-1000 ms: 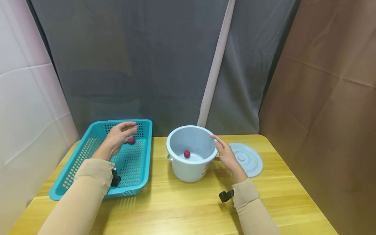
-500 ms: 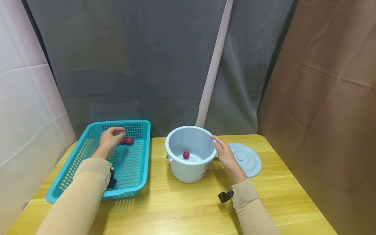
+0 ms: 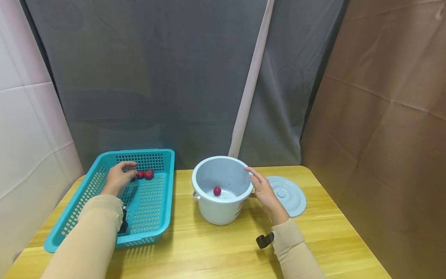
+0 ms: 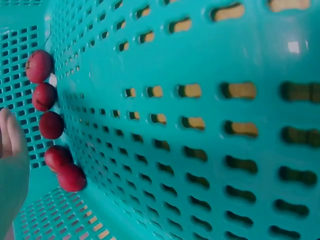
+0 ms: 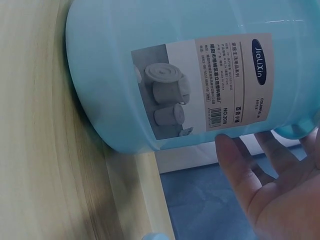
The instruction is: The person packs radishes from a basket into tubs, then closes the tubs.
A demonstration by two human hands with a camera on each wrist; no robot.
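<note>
A teal slotted basket (image 3: 153, 209) lies on the left of the wooden table. My left hand (image 3: 126, 172) is inside it near the far wall, fingers relaxed, right beside small red fruits (image 3: 144, 174). In the left wrist view several red fruits (image 4: 51, 125) lie in a row against the basket wall (image 4: 200, 100), and my hand (image 4: 11, 165) holds none of them. A pale blue bucket (image 3: 223, 211) stands mid-table with one red fruit (image 3: 217, 191) inside. My right hand (image 3: 257, 183) rests with straight fingers against the bucket's right side (image 5: 150, 60); the hand (image 5: 280, 185) shows there below the label.
The bucket's round lid (image 3: 288, 195) lies flat on the table just right of my right hand. Dark and brown curtains close off the back and right. The wooden table (image 3: 216, 248) shows bare wood at the front.
My left hand has moved left and lower inside the basket, down to the red fruits. My right hand has stayed on the bucket's side. The view has tilted slightly.
</note>
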